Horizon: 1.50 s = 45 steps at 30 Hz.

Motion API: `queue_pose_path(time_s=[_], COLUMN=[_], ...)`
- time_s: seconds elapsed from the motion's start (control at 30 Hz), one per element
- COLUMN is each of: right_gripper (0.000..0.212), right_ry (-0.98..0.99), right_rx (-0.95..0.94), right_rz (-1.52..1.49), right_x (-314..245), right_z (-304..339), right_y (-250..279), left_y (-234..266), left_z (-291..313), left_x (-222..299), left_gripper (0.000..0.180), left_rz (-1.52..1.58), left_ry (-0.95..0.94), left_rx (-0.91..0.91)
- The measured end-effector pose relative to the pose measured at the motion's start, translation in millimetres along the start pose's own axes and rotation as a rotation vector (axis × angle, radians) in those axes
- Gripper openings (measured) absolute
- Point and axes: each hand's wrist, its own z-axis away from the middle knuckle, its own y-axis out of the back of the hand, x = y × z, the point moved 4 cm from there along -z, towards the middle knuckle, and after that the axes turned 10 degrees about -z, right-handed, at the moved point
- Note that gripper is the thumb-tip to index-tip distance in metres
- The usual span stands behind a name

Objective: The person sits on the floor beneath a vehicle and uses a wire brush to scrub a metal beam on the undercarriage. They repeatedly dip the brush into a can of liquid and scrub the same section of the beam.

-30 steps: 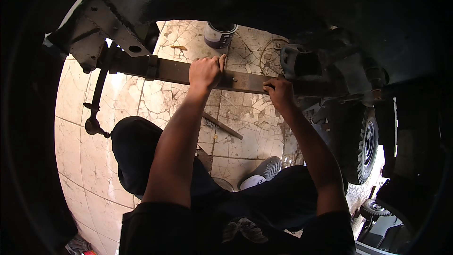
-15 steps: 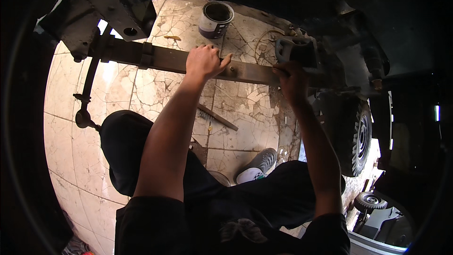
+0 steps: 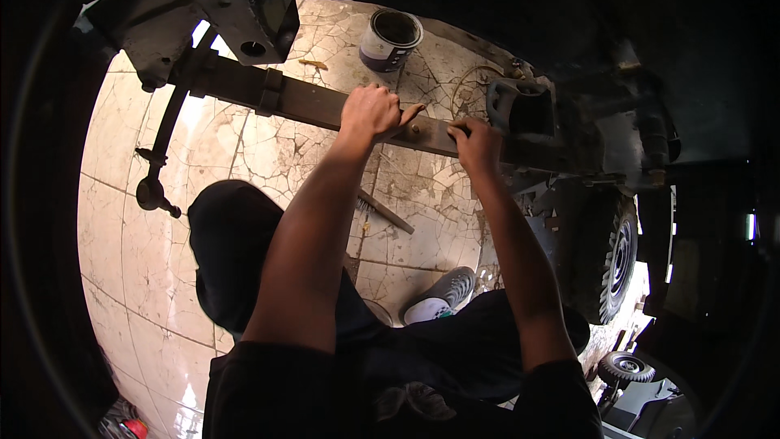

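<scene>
Leaf spring (image 3: 313, 106), one, dark metal, spanning crosswise before the person, beneath a dark vehicle body; round bolt head (image 3: 415, 128) on its upper face, between the hands. Left hand (image 3: 372, 114): closed over the spring, fingers bent across the far edge, thumb extended toward the bolt. Right hand (image 3: 478, 145): fingers bent narrow against the spring; cannot tell whether anything is pinched beneath. Paint can (image 3: 388, 55), open, on cracked floor tiles (image 3: 146, 219) beyond the spring. Wire brush (image 3: 387, 212), on the tiles, nearer side.

Our arms (image 3: 302, 236) reach forward: left hand (image 3: 370, 114) curled, thumb (image 3: 413, 114) jutting rightward; right hand (image 3: 479, 146), in shadow, seems loosely bent.
</scene>
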Motion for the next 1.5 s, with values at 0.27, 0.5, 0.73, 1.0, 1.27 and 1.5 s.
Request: queue_pose_path(time_s=[0.27,0.5,0.73,1.0,1.27,1.5], right_gripper=[0.015,0.015,0.016,0.016,0.019,0.017], right_ry=[-0.136,-0.224,-0.076,-0.022,0.090,0.111], right_rx=[0.056,-0.067,-0.156,-0.125,-0.120,-0.051], right_rz=[-0.005,0.001,0.018,-0.072,0.002,-0.080], right_x=[6.4,-10.1,-7.0,-12.3,11.4,-1.9], right_z=[18.8,0.2,0.0,-15.2,13.8,3.2], right_y=[-10.5,-3.9,-3.7,-10.6,-5.4,-13.5], left_y=[7.0,5.7,9.1,-0.9,0.6,-23.6], left_z=[8.0,11.5,9.0,6.2,8.8,3.5], left_x=[9.5,4.8,3.1,3.4,-0.1,-8.9], left_gripper=[0.070,0.064,0.066,0.066,0.051,0.038], left_rz=[-0.002,0.052,0.046,0.061,0.012,0.019], left_ry=[0.065,0.082,0.129,0.141,0.109,0.071], left_rx=[0.029,0.080,0.018,0.094,0.136,0.211])
